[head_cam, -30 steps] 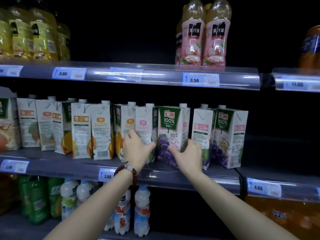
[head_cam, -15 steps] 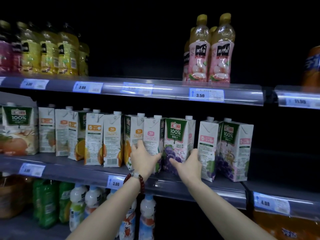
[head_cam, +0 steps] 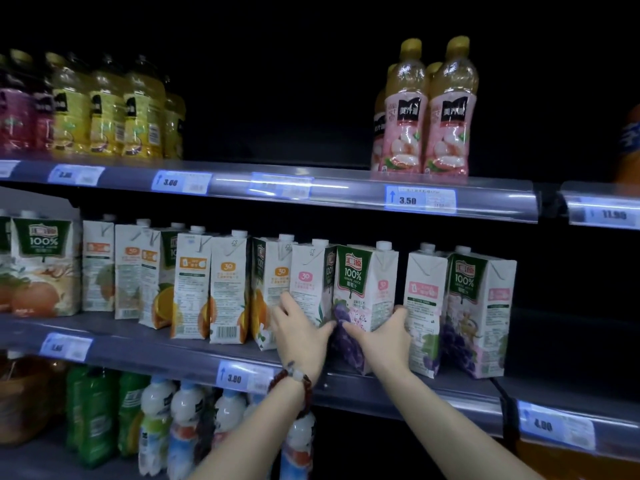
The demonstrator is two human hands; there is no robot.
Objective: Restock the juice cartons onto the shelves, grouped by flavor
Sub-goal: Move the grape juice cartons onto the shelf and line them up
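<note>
Middle shelf (head_cam: 138,348), grey, with price strip; landmark for all entries below.

Grape juice carton (head_cam: 363,289): white and pink, green "100%" panel, purple grapes low on the front. Stands upright on the middle shelf near its front edge, turned corner-forward. Held between both hands.

Left hand (head_cam: 298,332): fingers spread and laid flat on the neighbouring pink-label carton (head_cam: 306,282), which stands touching the grape juice carton's left side; thumb reaches across to the lower front of the held carton. Beaded bracelet (head_cam: 294,379) on the wrist.

Right hand (head_cam: 384,336): fingers wrapped round the carton's right side, thumb pressed on the grape picture.

Two further grape cartons (head_cam: 460,306): same shelf, just right of the held carton, a narrow gap between.

Orange juice cartons (head_cam: 211,285): row on the same shelf, left of the pink-label carton, several turned at differing angles.

Upper shelf: two pink lychee bottles (head_cam: 426,112) above the held carton; yellow bottles (head_cam: 114,109) far left.

Lower shelf: white and green bottles (head_cam: 156,410), blurred.
</note>
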